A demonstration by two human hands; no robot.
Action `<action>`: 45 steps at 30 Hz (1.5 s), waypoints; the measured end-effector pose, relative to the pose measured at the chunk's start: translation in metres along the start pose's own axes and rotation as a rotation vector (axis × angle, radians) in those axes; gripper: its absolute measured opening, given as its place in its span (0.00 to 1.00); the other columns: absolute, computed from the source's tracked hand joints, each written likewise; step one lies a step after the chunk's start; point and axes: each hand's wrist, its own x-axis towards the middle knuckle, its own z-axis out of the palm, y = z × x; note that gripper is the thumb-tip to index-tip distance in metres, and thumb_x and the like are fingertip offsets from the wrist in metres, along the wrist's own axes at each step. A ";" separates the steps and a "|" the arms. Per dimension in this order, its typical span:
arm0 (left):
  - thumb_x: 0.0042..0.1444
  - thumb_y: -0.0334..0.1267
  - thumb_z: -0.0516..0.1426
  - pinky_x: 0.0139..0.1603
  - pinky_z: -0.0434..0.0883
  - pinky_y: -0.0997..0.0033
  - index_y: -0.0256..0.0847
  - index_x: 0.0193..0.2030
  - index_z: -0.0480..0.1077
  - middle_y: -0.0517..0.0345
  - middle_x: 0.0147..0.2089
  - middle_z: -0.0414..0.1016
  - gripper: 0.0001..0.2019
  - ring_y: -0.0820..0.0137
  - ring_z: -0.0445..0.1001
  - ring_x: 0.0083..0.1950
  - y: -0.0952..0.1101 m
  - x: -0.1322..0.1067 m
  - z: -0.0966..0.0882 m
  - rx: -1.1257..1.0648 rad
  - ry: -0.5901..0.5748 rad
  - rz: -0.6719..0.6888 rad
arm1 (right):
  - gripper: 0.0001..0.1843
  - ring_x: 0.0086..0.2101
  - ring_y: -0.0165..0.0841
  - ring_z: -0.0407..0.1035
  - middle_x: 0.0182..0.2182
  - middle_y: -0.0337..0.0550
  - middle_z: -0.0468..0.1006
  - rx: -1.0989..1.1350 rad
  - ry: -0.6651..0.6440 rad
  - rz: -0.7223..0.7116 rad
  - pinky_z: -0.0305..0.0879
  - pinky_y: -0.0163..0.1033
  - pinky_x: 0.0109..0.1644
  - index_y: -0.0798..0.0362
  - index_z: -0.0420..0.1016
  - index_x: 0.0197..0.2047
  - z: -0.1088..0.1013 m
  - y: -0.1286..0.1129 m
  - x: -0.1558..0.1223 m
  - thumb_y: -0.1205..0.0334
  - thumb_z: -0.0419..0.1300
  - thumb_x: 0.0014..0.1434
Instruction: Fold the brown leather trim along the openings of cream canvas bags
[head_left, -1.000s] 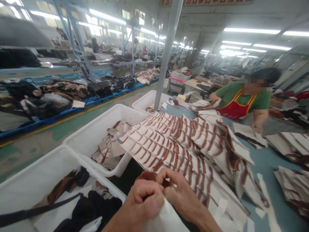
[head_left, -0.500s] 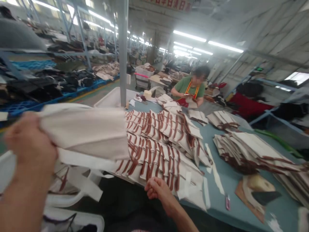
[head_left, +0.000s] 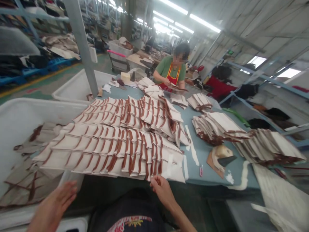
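Rows of cream fabric pieces with brown edges [head_left: 96,146] lie overlapped across the table and reach past its left end. My left hand [head_left: 56,204] is low at the left, below the front edge of these rows, fingers stretched and nothing in them. At the front edge of the nearest row is my right hand [head_left: 163,190], its fingers curled together in a pinch. Whatever it may hold is hidden by the fingers. Just beyond it is a cream piece with a pale strip [head_left: 170,161] lying on it.
A white bin [head_left: 45,106] with loose fabric pieces stands at the left. Stacked cream pieces [head_left: 219,124], a tape dispenser [head_left: 220,156] and a small pink-handled tool [head_left: 201,170] lie to the right. Across the table a person in a red apron [head_left: 172,72] handles a piece. A grey post [head_left: 82,45] rises at the back left.
My left hand has let go of the cream fabric piece it held up and has come down open. My right hand stays at the row's front edge. The view has turned right and down.
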 end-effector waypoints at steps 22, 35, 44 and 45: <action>0.49 0.65 0.66 0.47 0.76 0.58 0.39 0.52 0.80 0.46 0.49 0.89 0.34 0.57 0.82 0.44 -0.051 -0.076 0.214 0.400 -0.860 -0.111 | 0.14 0.51 0.42 0.78 0.51 0.48 0.81 -0.708 0.159 -0.460 0.78 0.53 0.56 0.55 0.78 0.55 -0.140 0.116 0.054 0.54 0.65 0.74; 0.73 0.51 0.61 0.29 0.75 0.70 0.37 0.51 0.77 0.58 0.40 0.83 0.17 0.71 0.77 0.29 -0.040 -0.069 0.274 0.436 -0.710 0.057 | 0.08 0.52 0.42 0.77 0.50 0.48 0.81 -0.531 0.257 -0.391 0.75 0.51 0.58 0.55 0.78 0.53 -0.133 0.131 0.042 0.67 0.62 0.71; 0.68 0.61 0.62 0.36 0.79 0.64 0.38 0.48 0.77 0.54 0.42 0.84 0.24 0.66 0.82 0.36 -0.010 -0.033 0.254 0.351 -0.360 0.228 | 0.23 0.48 0.45 0.80 0.47 0.48 0.84 -0.510 0.272 -0.474 0.77 0.46 0.53 0.49 0.79 0.48 -0.123 0.130 0.048 0.76 0.56 0.53; 0.65 0.65 0.62 0.35 0.79 0.64 0.38 0.48 0.77 0.53 0.41 0.85 0.27 0.66 0.82 0.35 -0.008 -0.031 0.252 0.343 -0.351 0.228 | 0.23 0.47 0.45 0.80 0.47 0.48 0.85 -0.517 0.274 -0.486 0.78 0.46 0.52 0.49 0.79 0.48 -0.124 0.128 0.047 0.76 0.56 0.52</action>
